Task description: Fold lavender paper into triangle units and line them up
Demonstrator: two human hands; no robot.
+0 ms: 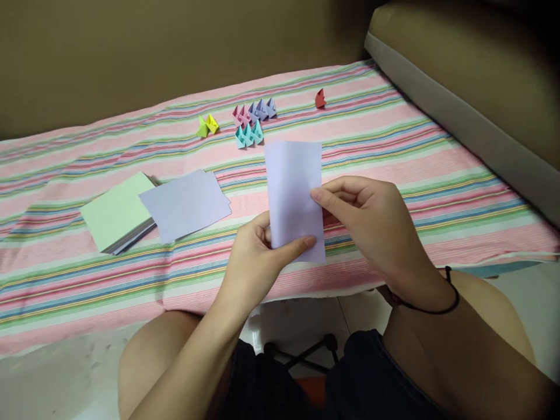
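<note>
A lavender sheet of paper (294, 192), taller than wide and bent over at its left side, is held up in front of me. My left hand (265, 251) grips its lower left, thumb across the front and fingers behind. At the right edge, my right hand (365, 213) pinches the same sheet between thumb and fingers. Further left lie a few loose lavender sheets (186, 204), partly over a stack of paper (120, 213) with pale green on top.
Small folded paper pieces stand at the back: yellow (207, 125), pink (240, 115), lavender (262, 109), teal (249, 135) and red (321, 98). They rest on a striped cloth (394, 151). A brown padded backrest (175, 52) and armrest (472, 76) border it.
</note>
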